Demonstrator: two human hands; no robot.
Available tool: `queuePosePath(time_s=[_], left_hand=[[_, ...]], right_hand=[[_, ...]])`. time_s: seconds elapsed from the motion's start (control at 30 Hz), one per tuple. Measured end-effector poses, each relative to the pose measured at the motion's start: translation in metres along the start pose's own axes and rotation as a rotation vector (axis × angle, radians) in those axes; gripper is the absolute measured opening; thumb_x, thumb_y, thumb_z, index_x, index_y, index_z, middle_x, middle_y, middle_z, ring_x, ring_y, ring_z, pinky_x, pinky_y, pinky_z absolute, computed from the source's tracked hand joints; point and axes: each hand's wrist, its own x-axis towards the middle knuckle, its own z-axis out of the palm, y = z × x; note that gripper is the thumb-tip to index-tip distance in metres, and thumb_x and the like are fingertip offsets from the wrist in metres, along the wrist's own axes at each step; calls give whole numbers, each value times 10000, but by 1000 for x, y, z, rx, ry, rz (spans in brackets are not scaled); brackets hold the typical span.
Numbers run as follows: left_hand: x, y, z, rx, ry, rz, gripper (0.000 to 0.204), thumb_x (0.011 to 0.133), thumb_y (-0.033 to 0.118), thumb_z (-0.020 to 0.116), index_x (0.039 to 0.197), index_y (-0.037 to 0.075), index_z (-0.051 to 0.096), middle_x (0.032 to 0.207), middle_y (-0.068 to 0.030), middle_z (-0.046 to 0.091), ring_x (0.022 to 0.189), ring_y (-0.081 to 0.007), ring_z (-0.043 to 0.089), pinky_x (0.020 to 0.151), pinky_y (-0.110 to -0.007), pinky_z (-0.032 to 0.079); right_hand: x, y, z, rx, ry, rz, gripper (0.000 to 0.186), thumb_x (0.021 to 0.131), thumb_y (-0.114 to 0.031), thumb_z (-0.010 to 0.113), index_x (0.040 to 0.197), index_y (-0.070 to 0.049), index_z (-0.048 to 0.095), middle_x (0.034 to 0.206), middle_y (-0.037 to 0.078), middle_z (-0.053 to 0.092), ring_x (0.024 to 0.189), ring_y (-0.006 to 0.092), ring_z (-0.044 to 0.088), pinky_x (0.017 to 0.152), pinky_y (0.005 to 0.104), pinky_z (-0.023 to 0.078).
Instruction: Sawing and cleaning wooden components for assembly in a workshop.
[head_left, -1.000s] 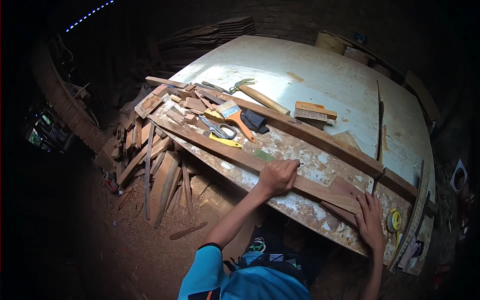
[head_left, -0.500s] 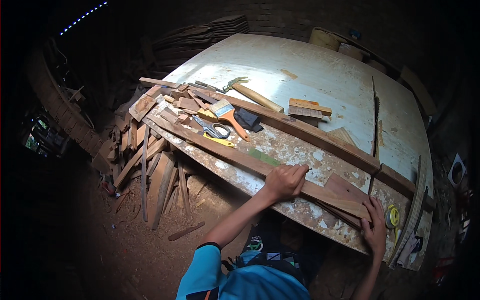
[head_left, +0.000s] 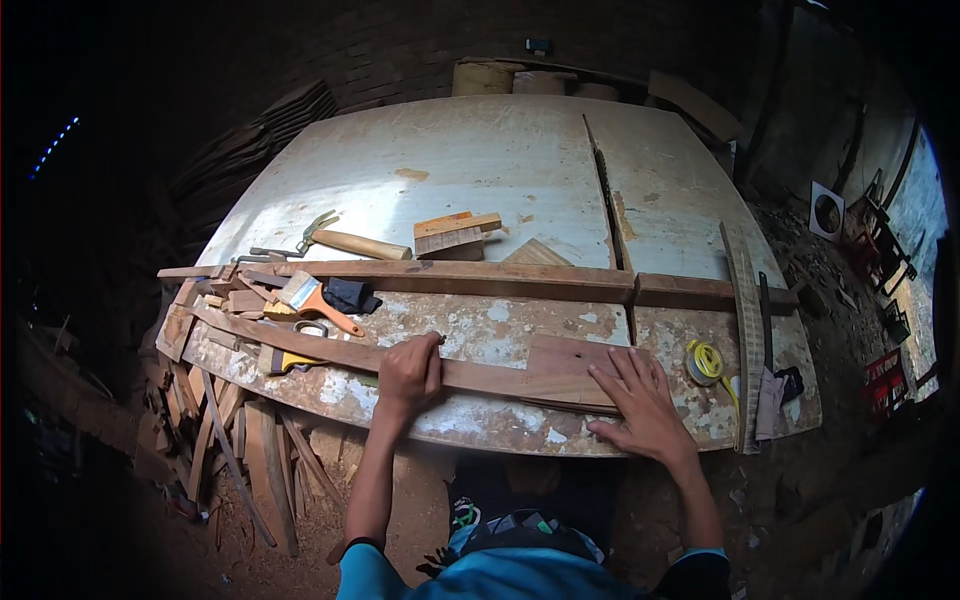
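My left hand [head_left: 408, 374] is closed in a fist over a long wooden strip [head_left: 480, 377]. A thin dark tip pokes out by its thumb; the rest of that thing is hidden in the fingers. At the strip's right end my right hand [head_left: 645, 408] lies with fingers spread, fingertips on the wood. Under and behind that end is a flat reddish-brown board [head_left: 560, 352] with a small dark spot. The strip runs left along the bench's front part, passing a pair of scissors [head_left: 312, 328] and a wide paintbrush [head_left: 322, 302].
A long wooden beam [head_left: 480, 276] crosses the workbench [head_left: 480, 140]. Behind it lie a hammer [head_left: 360, 243] and stacked wood blocks [head_left: 452, 237]. A yellow tape measure [head_left: 704, 362] and a long ruler-like strip [head_left: 742, 340] lie at right. Offcuts [head_left: 265, 450] lean below the left edge.
My view has swung to the right, so the bench now sits more level. My right hand has flattened and spread over the strip's end. The left fist stays on the strip.
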Motion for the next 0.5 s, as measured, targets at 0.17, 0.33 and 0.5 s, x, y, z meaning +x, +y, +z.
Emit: queuePosePath(time_s=[0.17,0.33,0.5], left_hand=[[10,8,14,-42,2,-9,132,759,4,584,890,13,566,718,-126,590,659,-285,585,585,-374,455],[30,55,9,-592,-39,-111,126,764,-36,621,886,-13,635,834,-113,616,762,-184,597,676,-269,466],[63,87,50,-1113,-456,-382,120,820,42,643,916,-28,638,840,-66,648,784,-102,594,709,-230,470]], right_hand=[[-7,3,-1,-34,21,59,734,792,-607,521,1390,-217,349,1445,159,268,1345,360,212,1092,527,127],[15,9,12,8,91,-16,744,815,-635,464,1400,-194,328,1425,205,286,1331,400,228,1084,536,130],[16,14,13,30,97,27,736,830,-602,473,1399,-160,322,1429,214,274,1333,408,214,1092,523,121]])
